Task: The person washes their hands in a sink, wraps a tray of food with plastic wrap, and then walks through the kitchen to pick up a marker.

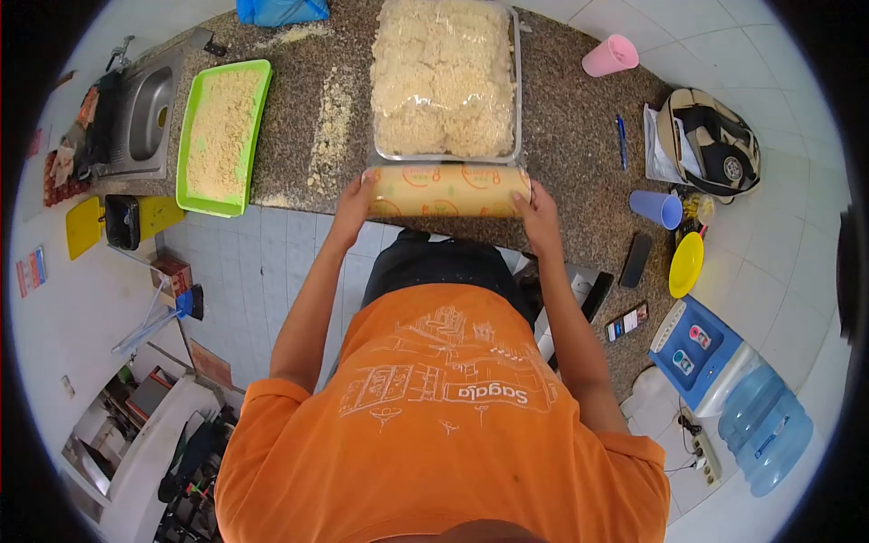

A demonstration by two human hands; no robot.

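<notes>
Head view: both hands grip a roll of cling film at the near edge of the surface.

Left hand (351, 201) and right hand (538, 217) each clasp an end of the roll (446, 190); it looks light, stiff and slick, best held at the ends. The film-covered tray (518, 90) touches it behind; green tray (188, 136) and pen (621, 138) lie aside, nothing blocking.

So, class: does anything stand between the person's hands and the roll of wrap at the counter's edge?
Nothing visible. The left hand and right hand each already touch an end of the roll of wrap, beside the covered tray.
</notes>
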